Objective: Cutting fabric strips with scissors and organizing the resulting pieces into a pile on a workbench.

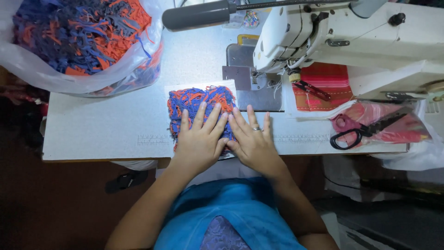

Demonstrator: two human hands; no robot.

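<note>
1. the left hand (pixel 200 141) lies flat, fingers spread, palm down on the scrap pad (pixel 200 104), a squarish mat of tangled blue and orange fabric strips. it grips nothing; it presses.
2. the right hand (pixel 253 141) lies flat beside it, fingers spread and a ring on one, touching the pad's right edge and partly on the bare desk (pixel 101 125). the two hands touch along their inner sides.
3. the pad sits on a white sheet at the near middle of the desk, just left of the sewing machine (pixel 333 32) and in front of its metal plate (pixel 249 81). flat pressure looks meant to keep the loose strips from springing up or sliding off the sheet.
4. a clear bag (pixel 83 46) of the same blue and orange strips stands at the far left of the desk, well apart from the hands, its mouth open.
5. scissors (pixel 365 129) with black and pink handles rest on a pink striped bag (pixel 407 129) at the right, near but clear of the right hand.
6. red striped cloth (pixel 328 78) lies under the machine's arm with small snips (pixel 312 89) on it, beside the needle area.
7. a printed ruler (pixel 152 139) runs along the desk's near edge, under both hands.
</note>
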